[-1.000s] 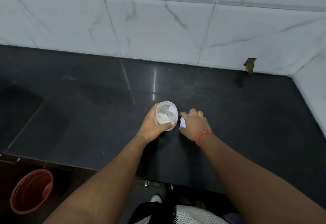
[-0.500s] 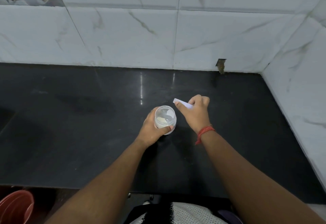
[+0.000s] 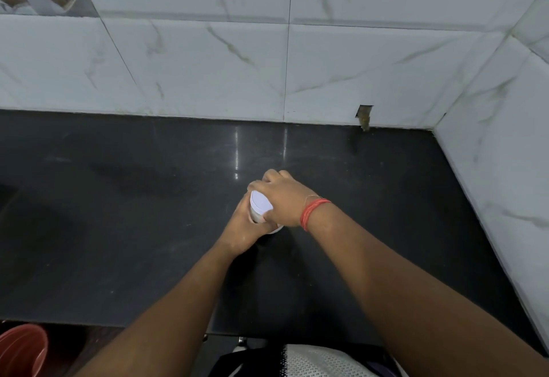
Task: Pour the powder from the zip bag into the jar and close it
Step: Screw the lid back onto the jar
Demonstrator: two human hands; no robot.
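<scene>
A small clear jar (image 3: 256,216) stands on the black countertop (image 3: 118,228), mostly hidden by both hands. My left hand (image 3: 242,229) wraps around the jar's side from the left. A white round lid (image 3: 260,202) sits on top of the jar's mouth, and my right hand (image 3: 282,198), with a red thread band at the wrist, grips it from above and the right. The powder inside the jar is hidden. No zip bag is in view.
White marble-patterned tiled walls (image 3: 208,64) rise behind and to the right of the counter. A small hole (image 3: 364,115) shows at the base of the back wall. A red bucket (image 3: 22,350) stands below the counter's front edge at the lower left.
My right hand picked the white lid up from the counter beside the jar, carried it over, and now presses it on the jar's mouth. My left hand kept holding the jar.
</scene>
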